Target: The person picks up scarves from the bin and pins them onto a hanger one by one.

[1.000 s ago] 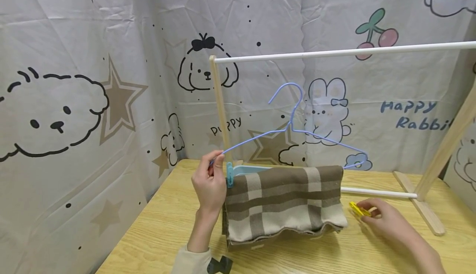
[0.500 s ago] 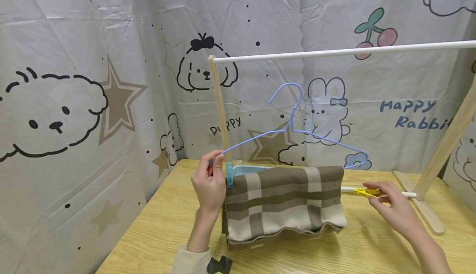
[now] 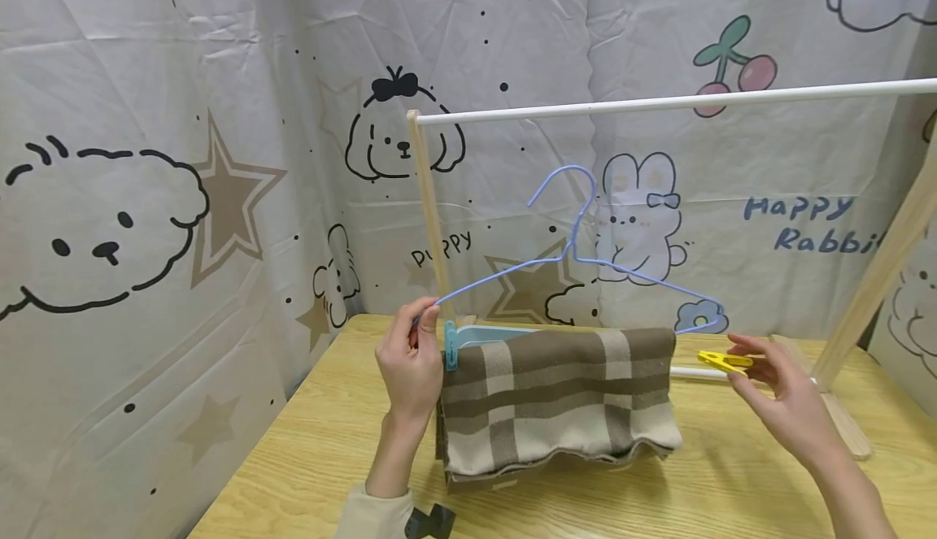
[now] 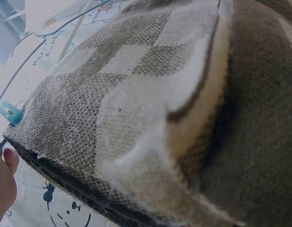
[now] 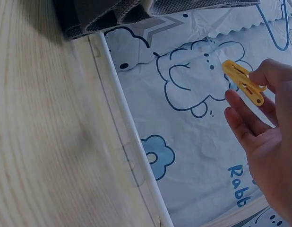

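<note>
My left hand [image 3: 411, 360] pinches the left end of a blue wire hanger [image 3: 512, 269]. Over the hanger's lower bar hangs a folded brown-and-cream checked cloth [image 3: 560, 401]. A teal clothespin [image 3: 451, 345] clips the cloth at its top left corner, beside my left fingers; it also shows in the left wrist view as a teal clothespin [image 4: 11, 112]. My right hand [image 3: 786, 397] holds a yellow clothespin [image 3: 723, 361] between thumb and fingers, to the right of the cloth and apart from it. The right wrist view shows that yellow clothespin [image 5: 243, 81] up close.
A rack with a white top rail [image 3: 659, 104], wooden posts [image 3: 430, 197] and a white lower rail [image 3: 703, 374] stands on the wooden table [image 3: 293, 458]. Behind the cloth is a light blue container [image 3: 490, 333]. A printed curtain [image 3: 220, 360] hangs behind and at the left.
My right hand has risen with the yellow clothespin, from low beside the cloth to near its top right corner. The left hand, hanger and cloth have stayed in place.
</note>
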Available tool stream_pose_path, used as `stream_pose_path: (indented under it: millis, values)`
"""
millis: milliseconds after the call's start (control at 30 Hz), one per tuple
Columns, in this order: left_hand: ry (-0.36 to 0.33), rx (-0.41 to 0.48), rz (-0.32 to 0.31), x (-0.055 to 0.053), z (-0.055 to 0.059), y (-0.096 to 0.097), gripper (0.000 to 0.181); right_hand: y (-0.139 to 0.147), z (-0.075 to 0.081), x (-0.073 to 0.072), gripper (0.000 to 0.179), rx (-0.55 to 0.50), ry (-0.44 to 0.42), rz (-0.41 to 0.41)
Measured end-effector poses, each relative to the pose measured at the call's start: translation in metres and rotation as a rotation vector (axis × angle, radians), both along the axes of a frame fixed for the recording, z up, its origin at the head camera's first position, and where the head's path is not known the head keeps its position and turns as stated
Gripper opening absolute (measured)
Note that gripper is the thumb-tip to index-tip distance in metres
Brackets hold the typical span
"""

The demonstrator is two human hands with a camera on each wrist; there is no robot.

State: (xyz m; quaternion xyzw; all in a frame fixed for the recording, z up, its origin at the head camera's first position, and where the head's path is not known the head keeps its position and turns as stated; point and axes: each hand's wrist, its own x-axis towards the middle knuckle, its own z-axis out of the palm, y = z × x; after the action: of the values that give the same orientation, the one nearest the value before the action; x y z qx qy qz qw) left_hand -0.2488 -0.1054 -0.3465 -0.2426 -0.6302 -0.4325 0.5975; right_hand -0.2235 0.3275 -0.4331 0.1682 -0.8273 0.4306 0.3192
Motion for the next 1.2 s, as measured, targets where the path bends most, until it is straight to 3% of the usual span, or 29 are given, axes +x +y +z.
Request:
stream_pose_path:
  millis: [300, 633, 833, 900, 1200]
  values:
    - [0.012, -0.015, -0.007, 0.0, 0.0, 0.001, 0.02, -0.007, 0.018, 0.008, 0.073, -0.114, 0.048, 0.017]
    - [0.016, -0.006, -0.022, 0.0, 0.0, 0.002, 0.022, -0.014, 0.033, 0.015, 0.07, -0.123, 0.081, 0.023]
    - [0.031, -0.022, -0.039, 0.001, 0.001, 0.002, 0.025, -0.014, 0.042, 0.021, 0.063, -0.288, 0.176, 0.184]
    - [0.036, -0.023, -0.042, 0.002, 0.001, 0.003, 0.026, -0.015, 0.046, 0.024, 0.058, -0.322, 0.195, 0.188]
    - [0.036, -0.01, -0.047, 0.003, 0.001, 0.006, 0.023, -0.023, 0.061, 0.032, 0.047, -0.219, 0.298, 0.145]
